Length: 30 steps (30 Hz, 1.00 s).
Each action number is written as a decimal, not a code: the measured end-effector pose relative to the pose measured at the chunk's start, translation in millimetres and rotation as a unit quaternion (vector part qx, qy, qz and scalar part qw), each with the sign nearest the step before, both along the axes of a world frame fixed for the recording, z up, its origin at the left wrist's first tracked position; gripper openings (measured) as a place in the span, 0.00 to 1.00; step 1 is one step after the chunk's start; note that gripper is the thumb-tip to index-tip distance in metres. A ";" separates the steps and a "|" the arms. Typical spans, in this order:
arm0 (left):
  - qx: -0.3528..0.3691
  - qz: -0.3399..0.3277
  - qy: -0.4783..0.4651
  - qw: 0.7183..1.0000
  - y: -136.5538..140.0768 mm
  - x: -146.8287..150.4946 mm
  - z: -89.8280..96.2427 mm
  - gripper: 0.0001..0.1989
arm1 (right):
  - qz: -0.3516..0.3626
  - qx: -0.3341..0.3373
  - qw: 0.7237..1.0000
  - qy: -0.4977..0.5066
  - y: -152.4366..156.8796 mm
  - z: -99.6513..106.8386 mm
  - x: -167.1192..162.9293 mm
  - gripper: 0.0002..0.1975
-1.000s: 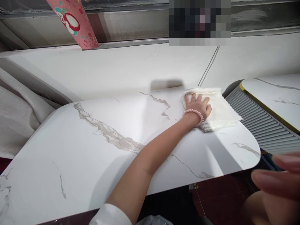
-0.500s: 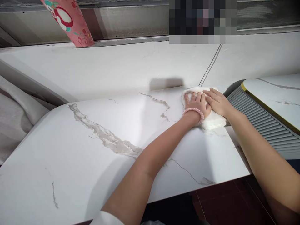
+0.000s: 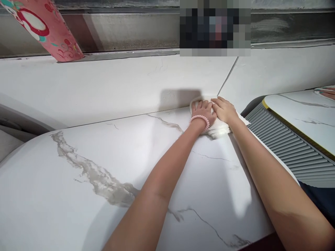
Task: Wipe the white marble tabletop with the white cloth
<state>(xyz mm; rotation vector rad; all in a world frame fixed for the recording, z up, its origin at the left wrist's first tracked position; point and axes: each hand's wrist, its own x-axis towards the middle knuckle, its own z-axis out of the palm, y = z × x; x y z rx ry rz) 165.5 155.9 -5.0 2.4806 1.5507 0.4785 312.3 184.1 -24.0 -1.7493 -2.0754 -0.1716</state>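
Note:
A fluffy white cloth lies at the far right corner of the marble-patterned table, against the white wall. My left hand, with a pink coiled band at the wrist, rests flat on the cloth with its fingers spread. Beside it, my right hand also lies flat on the cloth, fingers stretched out and pointing left. The two hands are close together at the thumb side of the left one. Part of the cloth is hidden beneath them.
A pink patterned object stands on the ledge at upper left. To the right is another marble-topped table with a grey ribbed side. Another person's hand touches it at the right edge. A thin cable runs down the wall.
Both hands and the cloth have shifted slightly left along the wall. The view has also moved, and another person's hand has come into sight at the right edge.

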 end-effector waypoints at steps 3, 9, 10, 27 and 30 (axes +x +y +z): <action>0.005 0.007 -0.009 1.000 5.1 -4.6 -1.0 0.27 | -0.047 -0.021 0.998 0.031 -3.6 8.4 -16.6 0.23; 0.000 0.042 0.002 0.999 -8.6 -7.8 -1.3 0.28 | -0.026 -0.035 0.999 0.016 -24.5 18.5 -31.7 0.24; -0.001 0.048 0.007 0.999 -14.3 -9.7 -0.5 0.28 | -0.018 -0.038 0.999 0.014 -29.7 19.2 -33.8 0.24; -0.013 -0.046 0.114 0.992 -219.7 -18.6 12.1 0.32 | -0.029 -0.032 0.999 -0.030 -252.2 20.0 -39.4 0.25; 0.003 -0.098 0.132 0.986 -243.2 -26.0 13.8 0.31 | -0.049 -0.036 0.998 -0.034 -281.4 19.1 -45.3 0.26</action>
